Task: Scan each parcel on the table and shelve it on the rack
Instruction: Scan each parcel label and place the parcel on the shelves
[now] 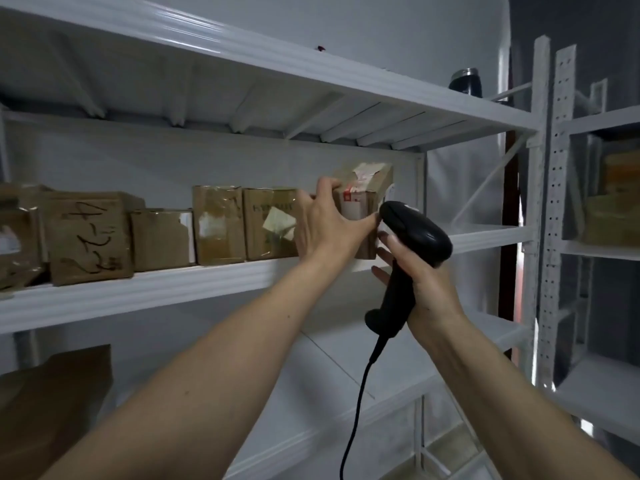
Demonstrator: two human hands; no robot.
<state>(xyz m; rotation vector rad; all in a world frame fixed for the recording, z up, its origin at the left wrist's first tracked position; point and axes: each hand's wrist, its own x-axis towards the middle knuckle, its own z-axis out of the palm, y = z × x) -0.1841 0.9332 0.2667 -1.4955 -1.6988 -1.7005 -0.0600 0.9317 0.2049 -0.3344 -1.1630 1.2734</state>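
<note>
The parcel [363, 202] sits at the right end of the box row [221, 225] on the rack [138, 292], left hand [323, 225] fingers curled round it, right hand [420, 271] gripping the scanner [412, 233]; shelving looks nearly finished, so next it probably needs nudging flush before letting go.

**What the view leaves unclear**

The left hand [320, 225] covers the near left face of the parcel [367, 199], so how far its base rests on the shelf [145, 289] cannot be told. The parcel's torn label is blurred and unreadable. The scanner [414, 233] hides the right hand's [424, 282] palm; its cable runs off the bottom edge. The leftmost box [17, 237] is cut by the frame's edge. The scrawled box [88, 237] bears illegible writing.
</note>
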